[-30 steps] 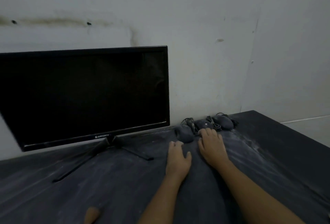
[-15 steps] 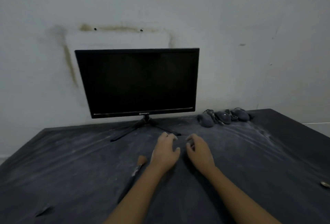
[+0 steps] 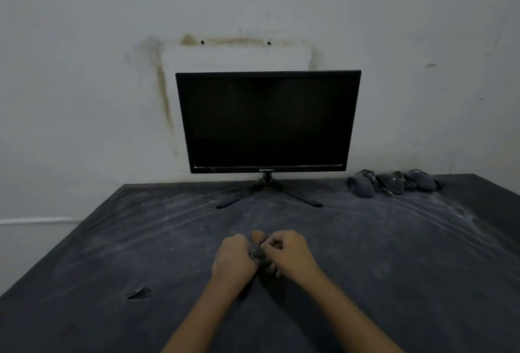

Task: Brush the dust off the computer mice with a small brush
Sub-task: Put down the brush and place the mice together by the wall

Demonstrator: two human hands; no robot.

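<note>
Three dusty dark computer mice lie in a row with tangled cables at the table's far right: the left mouse (image 3: 361, 186), the middle mouse (image 3: 391, 183) and the right mouse (image 3: 420, 180). Far from them, at the table's middle front, a small brush (image 3: 256, 243) with an orange-brown tuft and metal ferrule sticks up between my hands. My left hand (image 3: 234, 259) and my right hand (image 3: 289, 254) are both curled around it, fingers meeting at its handle. The lower handle is hidden by my fingers.
A black monitor (image 3: 268, 121) on a tripod-like stand (image 3: 268, 190) stands against the stained wall. The dark table (image 3: 112, 254) is streaked with dust. A small dark scrap (image 3: 138, 293) lies at the front left.
My hands drew back from the mice to the table's middle and closed on the brush, which lay flat to the left half a second ago. The view pulled back and swung left.
</note>
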